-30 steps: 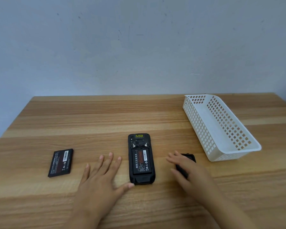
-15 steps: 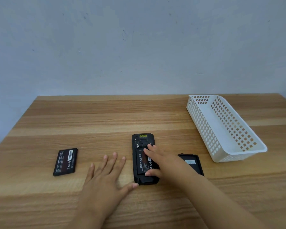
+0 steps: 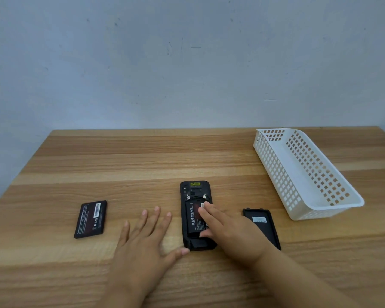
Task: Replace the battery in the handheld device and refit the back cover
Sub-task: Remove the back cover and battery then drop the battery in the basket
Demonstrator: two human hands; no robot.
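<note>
Black and lying face down near the front middle of the wooden table, the handheld device has its back open, with a battery seated in the bay and a short gap of empty bay showing below the battery's near end. The right hand lies over the device's right half, fingers stretched out flat on the battery, grasping nothing. The left hand rests spread and relaxed on the wood just left of the device, its thumb tip touching the device's near left corner. The back cover lies flat just right of the device, apart from it, partly hidden by the right wrist. A second battery lies well to the left of the device, with bare wood all round it. A white perforated basket sits right of and behind the device, near the table's right edge. Behind the device the tabletop runs bare to the far edge against the pale wall.
</note>
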